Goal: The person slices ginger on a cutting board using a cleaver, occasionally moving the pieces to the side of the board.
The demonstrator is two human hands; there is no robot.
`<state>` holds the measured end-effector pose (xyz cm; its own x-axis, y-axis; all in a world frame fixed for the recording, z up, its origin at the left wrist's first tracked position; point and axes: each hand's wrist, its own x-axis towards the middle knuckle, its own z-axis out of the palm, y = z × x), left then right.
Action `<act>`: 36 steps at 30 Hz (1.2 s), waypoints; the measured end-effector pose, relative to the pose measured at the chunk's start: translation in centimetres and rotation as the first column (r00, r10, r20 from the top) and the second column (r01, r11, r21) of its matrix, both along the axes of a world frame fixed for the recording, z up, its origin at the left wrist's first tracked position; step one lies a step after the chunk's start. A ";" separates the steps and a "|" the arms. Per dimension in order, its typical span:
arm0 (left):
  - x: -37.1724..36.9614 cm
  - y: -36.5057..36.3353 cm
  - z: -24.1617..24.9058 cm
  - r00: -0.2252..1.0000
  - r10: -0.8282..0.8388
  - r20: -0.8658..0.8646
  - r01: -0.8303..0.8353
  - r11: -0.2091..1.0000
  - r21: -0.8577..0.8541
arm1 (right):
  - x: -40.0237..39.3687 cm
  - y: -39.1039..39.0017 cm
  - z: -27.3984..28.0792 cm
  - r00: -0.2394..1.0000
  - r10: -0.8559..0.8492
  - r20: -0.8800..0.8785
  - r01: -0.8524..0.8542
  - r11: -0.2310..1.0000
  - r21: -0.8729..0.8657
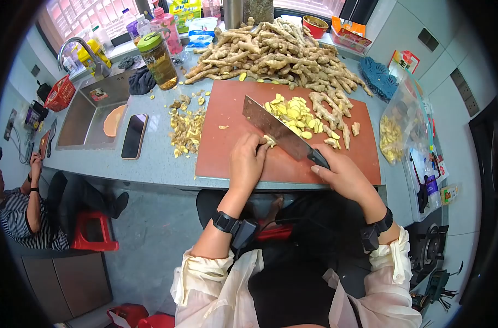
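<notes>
Grey kitchen counter (150, 158), red board (232, 147).

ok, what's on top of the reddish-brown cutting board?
On the reddish-brown cutting board: a pile of yellow ginger slices, unpeeled ginger roots, and a steel cleaver held by the right hand. The left hand covers most of the piece being cut.

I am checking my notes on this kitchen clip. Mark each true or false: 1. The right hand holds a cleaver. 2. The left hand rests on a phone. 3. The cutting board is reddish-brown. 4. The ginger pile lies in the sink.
1. True: the right hand grips the cleaver.
2. False: the left hand steadies a ginger piece; the phone lies apart.
3. True: the cutting board.
4. False: the ginger pile lies on the counter behind the board, not in the sink.
</notes>
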<state>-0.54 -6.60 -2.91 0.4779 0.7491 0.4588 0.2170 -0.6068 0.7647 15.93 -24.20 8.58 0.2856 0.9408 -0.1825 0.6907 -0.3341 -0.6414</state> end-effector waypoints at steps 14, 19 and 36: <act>0.2 0.2 0.0 1.000 -0.004 -0.004 0.005 0.998 0.055 | -0.7 1.0 0.1 0.952 0.098 0.289 -0.083 0.994 -0.064; 0.2 0.2 0.1 1.000 -0.005 -0.002 0.005 0.998 0.064 | -0.5 1.7 -0.5 0.951 0.097 0.292 -0.075 0.993 -0.088; 0.4 0.1 -0.1 1.000 -0.009 0.023 0.008 0.997 0.074 | 0.0 0.5 -0.3 0.967 0.090 0.240 -0.077 0.995 -0.064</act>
